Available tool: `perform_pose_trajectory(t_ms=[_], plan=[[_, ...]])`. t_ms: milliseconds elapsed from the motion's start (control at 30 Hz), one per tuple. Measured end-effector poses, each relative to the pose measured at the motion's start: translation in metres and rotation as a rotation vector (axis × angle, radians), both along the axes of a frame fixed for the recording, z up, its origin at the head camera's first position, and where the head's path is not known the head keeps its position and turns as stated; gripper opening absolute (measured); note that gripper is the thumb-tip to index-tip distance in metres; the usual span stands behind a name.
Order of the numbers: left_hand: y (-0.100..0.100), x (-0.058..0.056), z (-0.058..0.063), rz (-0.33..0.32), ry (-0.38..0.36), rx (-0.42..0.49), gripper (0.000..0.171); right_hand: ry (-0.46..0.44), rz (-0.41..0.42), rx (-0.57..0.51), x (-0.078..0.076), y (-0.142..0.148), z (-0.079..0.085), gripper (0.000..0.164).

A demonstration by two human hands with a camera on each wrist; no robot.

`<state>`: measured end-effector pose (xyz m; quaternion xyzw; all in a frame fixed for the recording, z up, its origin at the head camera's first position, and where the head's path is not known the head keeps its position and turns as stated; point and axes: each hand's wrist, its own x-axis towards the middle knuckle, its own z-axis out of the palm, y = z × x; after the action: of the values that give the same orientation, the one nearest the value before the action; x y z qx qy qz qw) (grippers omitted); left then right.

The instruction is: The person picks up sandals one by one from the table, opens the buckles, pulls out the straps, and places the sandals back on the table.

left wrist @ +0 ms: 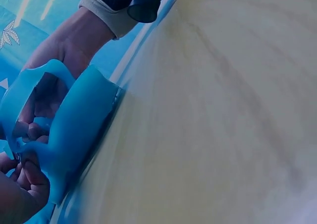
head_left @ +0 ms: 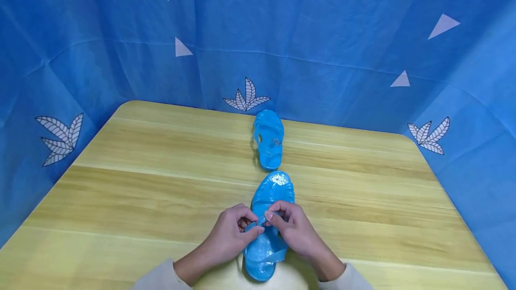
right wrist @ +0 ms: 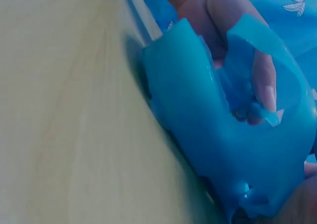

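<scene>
A glossy blue sandal (head_left: pixel 260 252) lies on the table near the front edge, its toe pointing away. Over its middle, my left hand (head_left: pixel 230 232) pinches the side piece where a small metal buckle partly shows between the fingertips. Opposite it, my right hand (head_left: pixel 296 227) holds the thin end of the ankle strap (head_left: pixel 262 220) between thumb and fingers. The fingertips of both hands are close together, so the buckle is mostly hidden. In the left wrist view, the sandal's heel side and looped strap (left wrist: pixel 54 70) stand in front of my right hand.
A second blue sandal (head_left: pixel 270 158) with a metal buckle lies just beyond the first, towards the back edge. Both are on a light wood-grain table (head_left: pixel 161 182). Blue curtain (head_left: pixel 322 21) with white triangles and leaf prints surrounds the table's back and sides.
</scene>
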<state>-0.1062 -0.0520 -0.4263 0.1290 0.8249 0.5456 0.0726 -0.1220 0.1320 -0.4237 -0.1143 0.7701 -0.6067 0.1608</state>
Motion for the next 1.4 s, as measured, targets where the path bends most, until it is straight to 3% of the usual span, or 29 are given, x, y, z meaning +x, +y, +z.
perform_pose_trajectory(t_ms=[367, 667, 933, 1067, 1400], plan=[[0.002, -0.003, -0.002, 0.003, -0.013, 0.012, 0.019, 0.023, -0.193, 0.016, 0.007, -0.011, -0.001, 0.015], [0.001, -0.003, -0.003, 0.003, -0.021, 0.015, 0.019, 0.027, -0.258, 0.006, 0.007, -0.011, -0.002, 0.015], [-0.002, 0.004, -0.007, -0.015, -0.056, 0.088, 0.016, 0.007, -0.398, -0.173, -0.002, 0.001, 0.004, 0.015], [-0.001, 0.003, -0.006, -0.009, -0.065, 0.089, 0.018, 0.048, -0.338, -0.121, -0.002, 0.002, 0.006, 0.014], [0.001, 0.003, -0.004, -0.015, -0.102, 0.109, 0.017, 0.187, -0.171, 0.171, 0.001, 0.011, 0.013, 0.005]])
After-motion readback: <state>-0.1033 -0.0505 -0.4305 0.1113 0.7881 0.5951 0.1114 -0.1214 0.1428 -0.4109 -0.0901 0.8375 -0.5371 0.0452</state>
